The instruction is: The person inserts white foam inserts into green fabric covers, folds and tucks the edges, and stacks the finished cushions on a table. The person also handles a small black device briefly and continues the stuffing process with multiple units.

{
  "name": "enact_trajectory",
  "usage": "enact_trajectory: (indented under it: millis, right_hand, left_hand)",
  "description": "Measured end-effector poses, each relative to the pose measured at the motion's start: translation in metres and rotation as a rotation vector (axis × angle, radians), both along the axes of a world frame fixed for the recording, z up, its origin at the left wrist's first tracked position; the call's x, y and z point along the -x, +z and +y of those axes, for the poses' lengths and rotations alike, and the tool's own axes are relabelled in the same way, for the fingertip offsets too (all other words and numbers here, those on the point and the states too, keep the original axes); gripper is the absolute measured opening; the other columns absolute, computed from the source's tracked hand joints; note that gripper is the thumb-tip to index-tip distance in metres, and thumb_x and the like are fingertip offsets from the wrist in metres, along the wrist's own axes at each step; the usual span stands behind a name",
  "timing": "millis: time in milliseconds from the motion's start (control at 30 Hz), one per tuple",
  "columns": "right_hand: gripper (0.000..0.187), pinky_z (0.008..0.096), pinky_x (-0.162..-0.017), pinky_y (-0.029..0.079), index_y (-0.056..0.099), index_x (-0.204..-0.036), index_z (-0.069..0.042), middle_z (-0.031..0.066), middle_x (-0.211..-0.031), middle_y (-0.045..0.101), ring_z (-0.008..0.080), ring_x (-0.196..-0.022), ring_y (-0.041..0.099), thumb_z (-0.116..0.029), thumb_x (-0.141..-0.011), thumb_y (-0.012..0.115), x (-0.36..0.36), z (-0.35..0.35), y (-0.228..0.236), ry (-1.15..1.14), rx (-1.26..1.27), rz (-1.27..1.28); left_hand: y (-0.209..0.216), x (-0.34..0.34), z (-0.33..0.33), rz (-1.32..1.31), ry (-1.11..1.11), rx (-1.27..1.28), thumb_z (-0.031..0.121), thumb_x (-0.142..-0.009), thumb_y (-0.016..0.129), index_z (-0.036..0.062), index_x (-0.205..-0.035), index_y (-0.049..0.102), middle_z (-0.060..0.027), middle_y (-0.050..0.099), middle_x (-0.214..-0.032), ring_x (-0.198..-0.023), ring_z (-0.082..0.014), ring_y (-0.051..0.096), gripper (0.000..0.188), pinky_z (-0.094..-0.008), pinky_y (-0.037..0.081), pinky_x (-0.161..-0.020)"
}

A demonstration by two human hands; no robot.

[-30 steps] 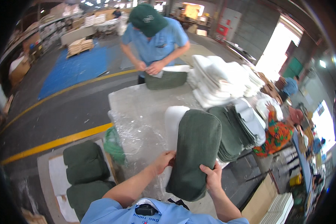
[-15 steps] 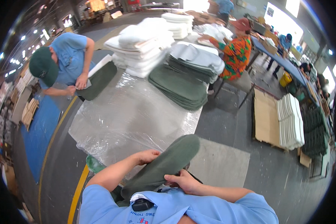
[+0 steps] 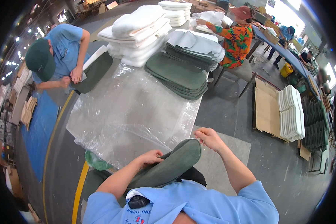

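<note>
A dark green fabric cushion (image 3: 171, 164) lies slantwise across my lap, just off the near edge of the table. My left hand (image 3: 151, 157) grips its far edge, the fingers curled over the rim and partly hidden. Beyond the cushion's right end, my right hand (image 3: 208, 139) is raised with thumb and fingers pinched together. Whatever that pinch may hold is too small to make out. Another green padded piece (image 3: 95, 181) shows by my left forearm, partly covered.
A plastic-covered table (image 3: 119, 108) spreads ahead, bearing green cushion covers (image 3: 175, 76) and white foam pads (image 3: 138, 35). A co-worker in a green cap (image 3: 59, 56) handles a green cover at left. Another person in a bright patterned shirt (image 3: 235, 44) sits far right.
My right hand has let go of the cushion's near side and moved up and right, past its end. My left hand stays at the far edge; the cushion has tilted slightly.
</note>
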State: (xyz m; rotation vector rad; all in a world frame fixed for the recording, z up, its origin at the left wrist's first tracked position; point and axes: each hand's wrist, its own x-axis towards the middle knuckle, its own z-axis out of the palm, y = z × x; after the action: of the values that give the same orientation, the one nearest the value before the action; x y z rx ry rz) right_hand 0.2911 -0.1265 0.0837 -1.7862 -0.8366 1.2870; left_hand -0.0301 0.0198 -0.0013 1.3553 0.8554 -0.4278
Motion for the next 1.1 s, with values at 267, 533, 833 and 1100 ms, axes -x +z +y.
enact_trajectory:
  millis: [267, 533, 833, 1100]
  right_hand:
    - [0.041, 0.0382, -0.1, 0.052, 0.074, -0.131, -0.005, 0.0139, -0.128, 0.068, 0.0255, -0.115, 0.065, -0.034, -0.103, 0.066, 0.0, 0.003, 0.0, 0.429, 0.037, -0.121]
    - [0.03, 0.0394, -0.097, 0.053, 0.077, -0.119, -0.005, 0.0116, -0.125, 0.068, 0.0276, -0.113, 0.066, -0.018, -0.095, 0.064, -0.008, 0.02, 0.004, 0.78, 0.009, -0.126]
    - [0.024, 0.0374, -0.086, 0.056, 0.081, -0.11, -0.005, 0.0098, -0.118, 0.068, 0.0256, -0.104, 0.068, -0.009, -0.092, 0.064, 0.0, -0.007, 0.014, 0.739, -0.257, -0.171]
    - [0.025, 0.0344, -0.088, 0.053, 0.075, -0.123, -0.007, 0.0112, -0.106, 0.072, 0.0222, -0.096, 0.067, -0.015, -0.103, 0.064, -0.009, 0.004, 0.005, 0.523, 0.215, 0.185]
  left_hand:
    - [-0.006, -0.034, 0.001, -0.053, 0.172, 0.63, 0.036, -0.102, 0.073, 0.0, -0.121, 0.075, -0.0111, 0.079, -0.113, -0.099, -0.0187, 0.076, 0.041, -0.0354, 0.061, -0.088]
    - [-0.01, -0.055, -0.027, -0.1, 0.33, 0.054, 0.009, -0.092, 0.08, 0.0065, -0.091, 0.065, -0.0026, 0.069, -0.079, -0.068, -0.0132, 0.061, 0.015, -0.032, 0.048, -0.062]
    - [0.04, -0.041, -0.073, -0.459, 0.25, -0.95, -0.002, -0.086, 0.072, 0.005, -0.103, 0.068, -0.0154, 0.064, -0.089, -0.08, -0.0376, 0.066, 0.018, -0.046, 0.052, -0.068]
    - [0.051, -0.03, -0.084, -0.71, 0.162, -1.11, 0.0, -0.078, 0.074, 0.005, -0.095, 0.072, -0.009, 0.052, -0.078, -0.069, -0.0276, 0.059, 0.017, -0.0397, 0.05, -0.062]
